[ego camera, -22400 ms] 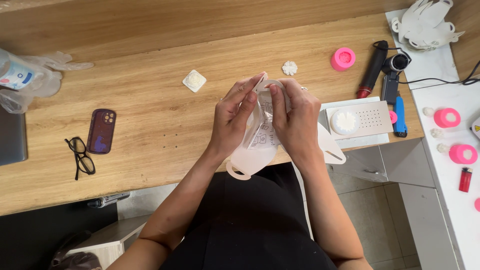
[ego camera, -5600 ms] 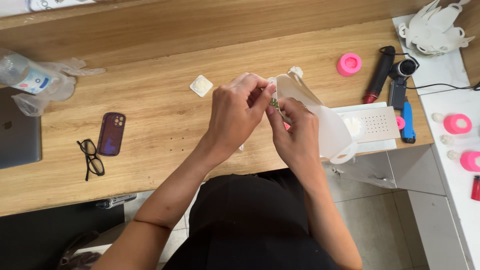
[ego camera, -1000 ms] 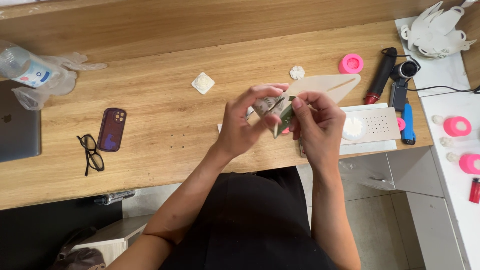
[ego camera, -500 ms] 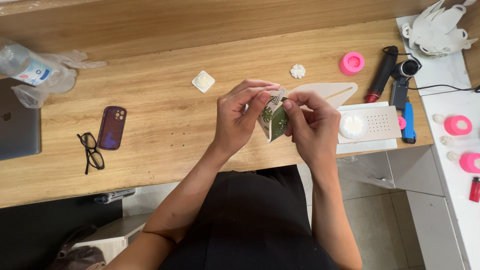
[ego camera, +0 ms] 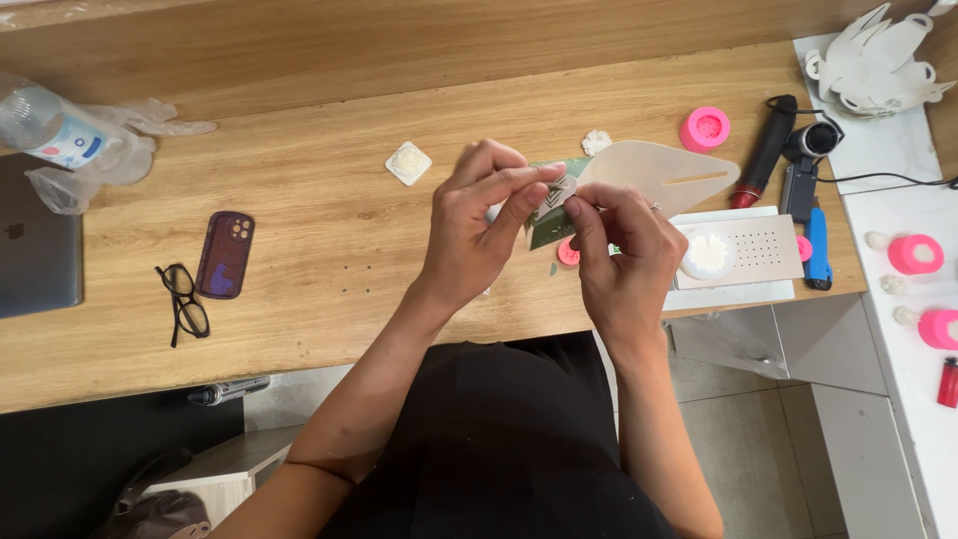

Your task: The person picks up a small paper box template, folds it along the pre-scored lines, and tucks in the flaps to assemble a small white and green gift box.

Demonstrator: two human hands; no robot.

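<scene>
- Two bare hands meet over the near edge of the wooden desk [ego camera: 329, 170], above the person's black-clad lap.
- The left hand [ego camera: 479, 235] pinches the top of a small green-and-white packet [ego camera: 551, 205] between thumb and forefinger.
- The right hand [ego camera: 624, 255] grips the same packet from the other side with thumb and fingertips; a ring shows on one finger.
- The packet is held in the air, just above the desk edge, between both hands.
- Just beyond the right hand lies a pale, teardrop-shaped flat piece [ego camera: 659, 172], and to its right a white perforated box [ego camera: 753, 252] with a white flower-shaped casting [ego camera: 707, 254] on it.
- Left of the hands, well apart, lie a dark phone [ego camera: 225, 255] and black glasses [ego camera: 183, 302].
- Farther back sit a small white square casting [ego camera: 408, 162], a pink round mould [ego camera: 705, 128] and a black-and-red tool [ego camera: 763, 152].
- At the far left rest a plastic bottle [ego camera: 50, 135] and a laptop [ego camera: 38, 250].
</scene>
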